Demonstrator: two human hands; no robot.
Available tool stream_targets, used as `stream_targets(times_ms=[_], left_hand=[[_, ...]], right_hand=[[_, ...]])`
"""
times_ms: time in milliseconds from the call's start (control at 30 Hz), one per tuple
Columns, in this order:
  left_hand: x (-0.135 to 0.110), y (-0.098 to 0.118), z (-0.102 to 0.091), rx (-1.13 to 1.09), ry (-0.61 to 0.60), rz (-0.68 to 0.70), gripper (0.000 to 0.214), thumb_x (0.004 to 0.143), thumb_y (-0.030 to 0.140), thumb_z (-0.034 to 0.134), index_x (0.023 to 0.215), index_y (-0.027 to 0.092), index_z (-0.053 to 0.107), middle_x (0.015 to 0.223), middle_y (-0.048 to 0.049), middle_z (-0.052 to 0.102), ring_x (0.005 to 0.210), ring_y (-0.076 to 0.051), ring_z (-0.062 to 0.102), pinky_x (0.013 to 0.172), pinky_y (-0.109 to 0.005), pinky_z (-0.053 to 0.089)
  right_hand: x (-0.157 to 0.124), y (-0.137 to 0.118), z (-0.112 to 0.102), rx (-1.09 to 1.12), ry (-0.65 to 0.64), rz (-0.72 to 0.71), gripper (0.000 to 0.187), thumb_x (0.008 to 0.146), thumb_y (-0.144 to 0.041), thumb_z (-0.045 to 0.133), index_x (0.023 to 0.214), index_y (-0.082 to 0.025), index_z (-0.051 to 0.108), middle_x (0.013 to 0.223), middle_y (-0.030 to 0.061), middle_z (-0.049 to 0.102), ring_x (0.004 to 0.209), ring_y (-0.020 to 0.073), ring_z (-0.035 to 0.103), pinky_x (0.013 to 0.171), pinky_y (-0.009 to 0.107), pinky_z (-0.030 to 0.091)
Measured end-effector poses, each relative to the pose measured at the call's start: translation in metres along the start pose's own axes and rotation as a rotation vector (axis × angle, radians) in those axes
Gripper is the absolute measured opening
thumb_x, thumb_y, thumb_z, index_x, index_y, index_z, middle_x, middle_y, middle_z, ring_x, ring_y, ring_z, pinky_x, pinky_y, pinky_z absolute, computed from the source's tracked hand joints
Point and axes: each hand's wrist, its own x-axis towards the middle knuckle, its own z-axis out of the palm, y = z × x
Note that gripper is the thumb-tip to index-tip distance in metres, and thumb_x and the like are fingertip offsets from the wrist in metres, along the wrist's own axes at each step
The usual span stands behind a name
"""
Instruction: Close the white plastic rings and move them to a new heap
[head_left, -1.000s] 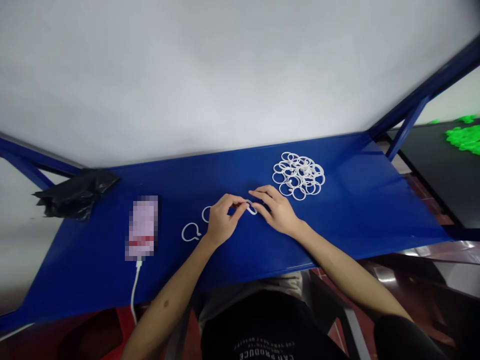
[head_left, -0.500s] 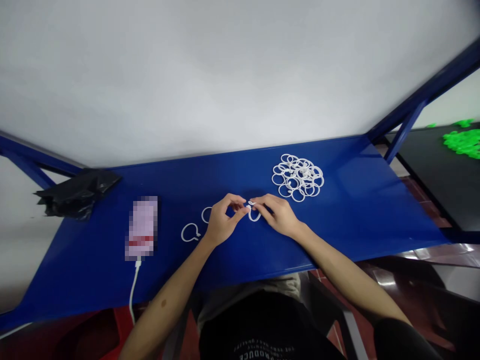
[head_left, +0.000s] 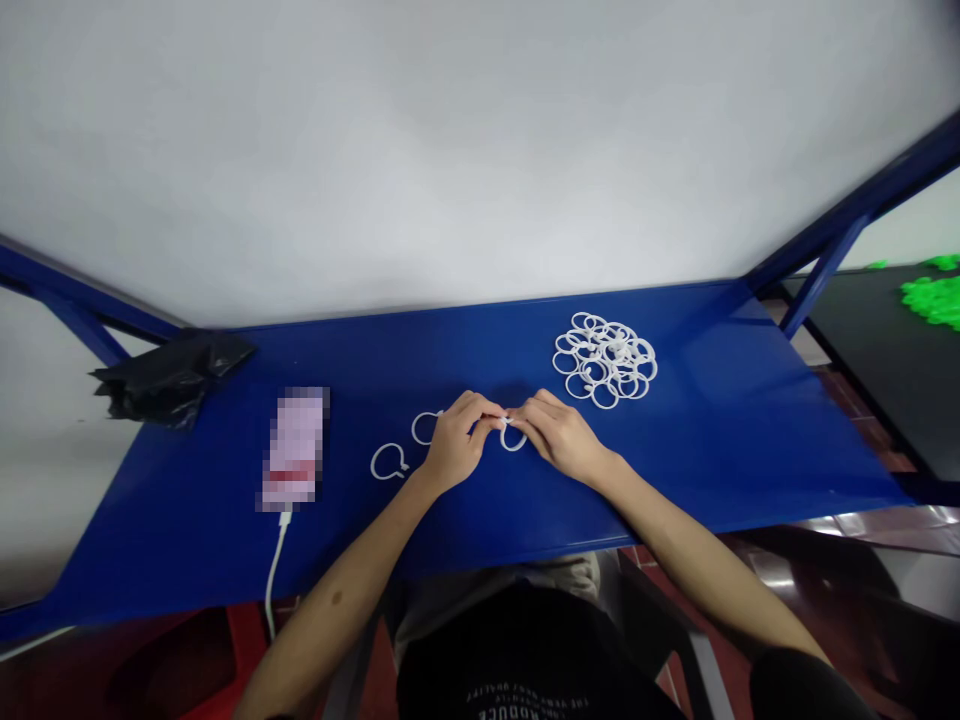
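Observation:
My left hand [head_left: 456, 448] and my right hand [head_left: 561, 434] meet over the middle of the blue table [head_left: 735, 440]. Both pinch one small white plastic ring [head_left: 512, 438] between their fingertips, its loop hanging below the fingers. Two more white rings lie to the left: one [head_left: 388, 462] flat on the table, another [head_left: 424, 427] partly hidden behind my left hand. A pile of several white rings [head_left: 604, 360] sits to the upper right of my right hand.
A phone [head_left: 294, 449] with a white cable [head_left: 274, 570] lies at the left. A crumpled black bag [head_left: 169, 378] rests on the far left corner. A white wall rises behind the table. Green pieces [head_left: 931, 296] lie on a dark surface at the right.
My fingertips have closed together on the ring's ends, and the ring now hangs lower between both hands. The camera has shifted slightly.

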Motion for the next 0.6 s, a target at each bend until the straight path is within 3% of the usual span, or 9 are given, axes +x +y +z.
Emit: stream_targets(times_ms=[367, 500, 600], left_hand=[[0.000, 0.003, 0.002, 0.044, -0.025, -0.021, 0.019, 0.094, 0.014, 0.054, 0.079, 0.022, 0.062, 0.076, 0.0004, 0.067, 0.074, -0.016, 0.060, 0.073, -0.033, 0.048], [0.003, -0.001, 0.001, 0.162, -0.035, -0.019, 0.009, 0.094, 0.024, 0.061, 0.085, 0.023, 0.064, 0.082, -0.0009, 0.069, 0.080, -0.019, 0.060, 0.080, -0.035, 0.049], [0.006, -0.006, -0.008, 0.322, -0.047, -0.003, 0.004, 0.092, 0.027, 0.064, 0.092, 0.024, 0.067, 0.089, -0.0032, 0.071, 0.088, -0.022, 0.061, 0.086, -0.038, 0.047]], right_hand=[[-0.003, -0.001, -0.004, -0.098, -0.070, -0.091, 0.031, 0.106, -0.021, 0.035, 0.098, -0.017, 0.065, 0.079, 0.0071, 0.061, 0.077, 0.0206, 0.049, 0.067, 0.033, 0.047], [-0.001, 0.005, -0.009, -0.128, -0.064, -0.041, 0.029, 0.105, -0.027, 0.040, 0.106, -0.018, 0.068, 0.083, 0.0080, 0.065, 0.080, 0.0212, 0.054, 0.068, 0.034, 0.050], [-0.004, 0.019, -0.021, -0.128, 0.042, 0.065, 0.027, 0.104, -0.029, 0.046, 0.110, -0.019, 0.070, 0.094, 0.0092, 0.068, 0.085, 0.0214, 0.059, 0.074, 0.036, 0.052]])
